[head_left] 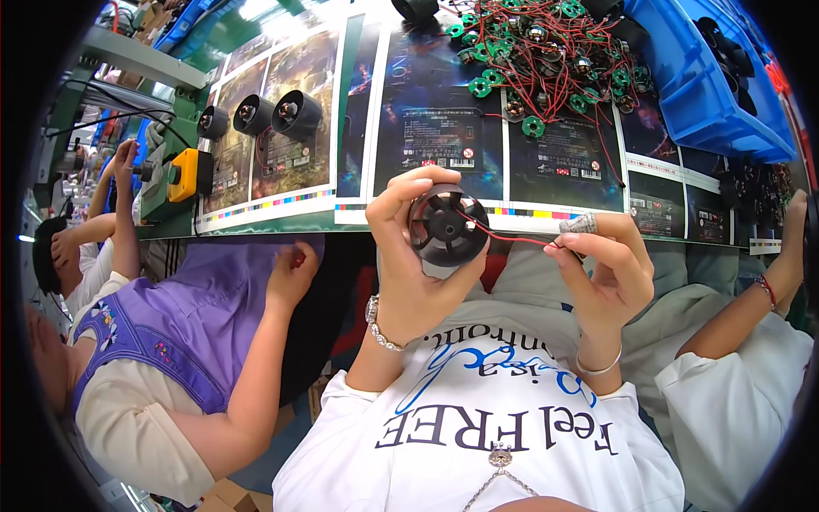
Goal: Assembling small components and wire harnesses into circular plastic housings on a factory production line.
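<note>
My left hand (409,282) is wrapped round a black round plastic housing (445,243) with spoke-like openings and a small hub, held up just in front of the table edge. Out of the housing a red wire (512,238) runs across to my right hand (610,273). The thumb and forefinger of that hand pinch the wire's far end, where a small dark piece partly shows; the fingers hide most of it. A ring-like grey wrap (578,224) sits on one right finger.
Beyond my hands lies a tangled heap of green round circuit boards, small motors and red wires (554,64) on printed sheets (418,85). Blue bins (708,94) stand at right. Three black cups with motors (297,115) and a yellow button box (189,175) are at left. Co-workers sit on both sides.
</note>
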{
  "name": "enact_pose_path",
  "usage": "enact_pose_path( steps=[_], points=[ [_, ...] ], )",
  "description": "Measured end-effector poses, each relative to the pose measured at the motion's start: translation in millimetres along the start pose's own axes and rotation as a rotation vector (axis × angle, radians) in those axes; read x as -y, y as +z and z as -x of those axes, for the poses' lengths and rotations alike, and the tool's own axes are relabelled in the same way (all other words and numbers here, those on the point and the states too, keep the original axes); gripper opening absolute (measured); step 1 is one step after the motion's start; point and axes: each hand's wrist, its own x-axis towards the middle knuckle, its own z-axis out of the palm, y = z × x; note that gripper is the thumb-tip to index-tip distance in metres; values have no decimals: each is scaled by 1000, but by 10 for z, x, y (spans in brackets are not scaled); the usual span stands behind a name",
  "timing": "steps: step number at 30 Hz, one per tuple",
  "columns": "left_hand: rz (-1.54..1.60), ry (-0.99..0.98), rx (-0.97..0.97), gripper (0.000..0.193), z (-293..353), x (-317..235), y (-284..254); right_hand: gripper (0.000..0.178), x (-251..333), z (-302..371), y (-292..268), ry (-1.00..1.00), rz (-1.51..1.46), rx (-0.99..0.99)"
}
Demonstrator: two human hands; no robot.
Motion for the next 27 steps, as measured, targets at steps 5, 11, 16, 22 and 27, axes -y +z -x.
enact_pose_path(
  steps=[5, 11, 16, 22, 27],
  points=[
    [148, 1, 80, 80, -8, -10, -79, 28, -27, 14, -8, 13, -23, 26],
    [154, 3, 195, 83, -38, -39, -136, 27, 71, 18, -16, -12, 95, -23],
    [17, 62, 64, 75, -6, -44, -122, 28, 125, 36, -8, -87, 235, 5],
    [-404, 287, 181, 58, -63, -180, -169, 29, 186, 19, 36, -119, 317, 10],
    [-289, 86, 222, 52, 11, -296, -122, 30, 234, -12, 70, -100, 345, 149]
  ],
)
